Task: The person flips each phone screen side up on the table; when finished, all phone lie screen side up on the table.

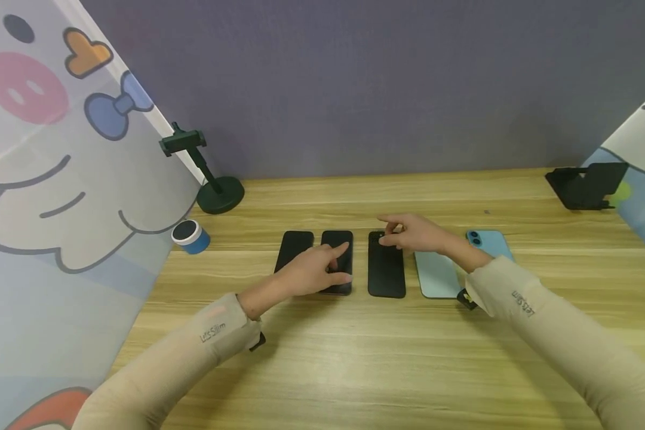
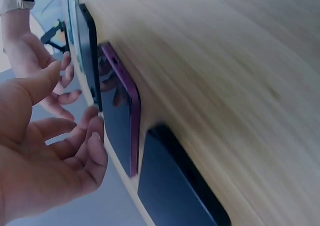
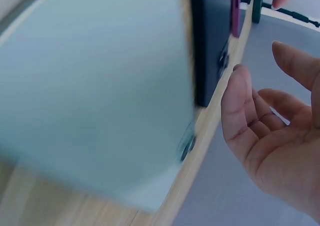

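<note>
Several phones lie in a row on the wooden table. My left hand (image 1: 312,272) hovers over the second from the left, a dark-screened phone with a purple edge (image 1: 337,237), holding nothing; its thumb and index finger are extended. To its left lies a black phone (image 1: 294,246), partly behind that hand. My right hand (image 1: 416,233) is over the top end of a black phone lying back up (image 1: 386,272), near its cameras, and is empty. Under the right forearm are a pale green phone (image 1: 435,278) and a light blue phone (image 1: 495,242), both partly covered.
A dark green phone stand (image 1: 220,194) stands at the back left, with a blue and white jar (image 1: 192,237) in front of it. At the back right is a black stand (image 1: 588,185). A grey partition (image 1: 355,89) rises behind the table (image 1: 328,370).
</note>
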`<state>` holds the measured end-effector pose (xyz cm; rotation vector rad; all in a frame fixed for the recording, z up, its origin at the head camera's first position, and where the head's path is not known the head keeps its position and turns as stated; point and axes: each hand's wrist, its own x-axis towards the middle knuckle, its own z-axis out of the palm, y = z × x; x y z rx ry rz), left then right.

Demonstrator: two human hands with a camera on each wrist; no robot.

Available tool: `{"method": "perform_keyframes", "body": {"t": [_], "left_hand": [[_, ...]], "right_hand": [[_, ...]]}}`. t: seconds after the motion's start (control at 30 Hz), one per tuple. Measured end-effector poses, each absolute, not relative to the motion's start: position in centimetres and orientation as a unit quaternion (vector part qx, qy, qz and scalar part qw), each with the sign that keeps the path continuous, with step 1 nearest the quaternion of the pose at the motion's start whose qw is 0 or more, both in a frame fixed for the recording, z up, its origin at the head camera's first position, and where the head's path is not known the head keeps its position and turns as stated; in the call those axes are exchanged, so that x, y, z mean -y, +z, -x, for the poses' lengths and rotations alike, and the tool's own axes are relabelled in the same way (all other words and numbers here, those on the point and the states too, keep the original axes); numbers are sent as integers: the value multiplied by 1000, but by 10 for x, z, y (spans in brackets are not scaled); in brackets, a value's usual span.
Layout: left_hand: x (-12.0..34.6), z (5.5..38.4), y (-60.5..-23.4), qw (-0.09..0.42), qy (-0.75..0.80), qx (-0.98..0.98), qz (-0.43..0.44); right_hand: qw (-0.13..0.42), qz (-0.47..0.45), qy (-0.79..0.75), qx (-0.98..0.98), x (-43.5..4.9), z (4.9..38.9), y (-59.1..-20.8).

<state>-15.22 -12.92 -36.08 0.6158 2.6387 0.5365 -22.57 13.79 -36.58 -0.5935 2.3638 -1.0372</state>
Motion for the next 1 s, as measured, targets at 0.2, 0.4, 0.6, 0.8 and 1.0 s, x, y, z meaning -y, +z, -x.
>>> {"method": "perform_keyframes", "body": {"t": [0.2,0.4,0.6,0.8,1.0], "left_hand": [[108,150,-371,161,155,-937,-268],[90,144,-378,143,85,-941,-295],[80,141,-384,135,27,-951,-277],[76,141,-390,114,-5,-953,-280],[74,140,-393,94,-14,-955,-279]], "right_hand": [[208,217,-342,-890,-155,225,-369],[170,240,-270,-917,-161,224,-371],[188,242,-255,-917,-164,222,-373],[194,242,-262,-914,-166,223,-378],[202,234,-265,-913,-165,222,-379]]}}
